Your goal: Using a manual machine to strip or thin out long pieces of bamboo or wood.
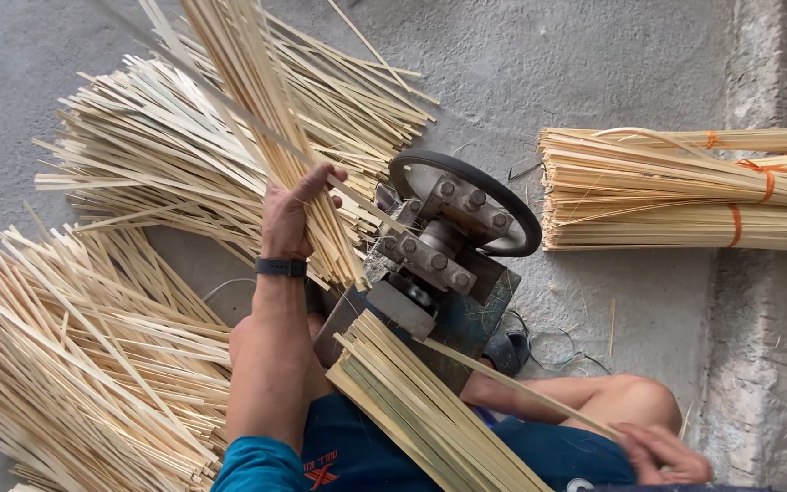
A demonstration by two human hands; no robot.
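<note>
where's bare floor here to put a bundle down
Bare concrete floor lies above the metal machine, between the loose strip heap and the tied bundles. A smaller patch sits below those bundles. The left is crowded: strip piles surround the left hand.

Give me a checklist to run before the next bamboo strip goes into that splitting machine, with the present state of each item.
1. Left hand has a firm hold on the raised bundle of strips: ok, fingers wrap it.
2. Right hand holds a single strip: ok, one long strip runs from it toward the machine.
3. Strip tip lined up with the machine's feed opening: cannot tell, the near stack of strips hides it.
4. Fingers away from the wheel: ok, both hands are apart from it.
5. Machine running or stopped: cannot tell.
6. Tied bundles out of the way: ok, they lie off to the side.
</note>
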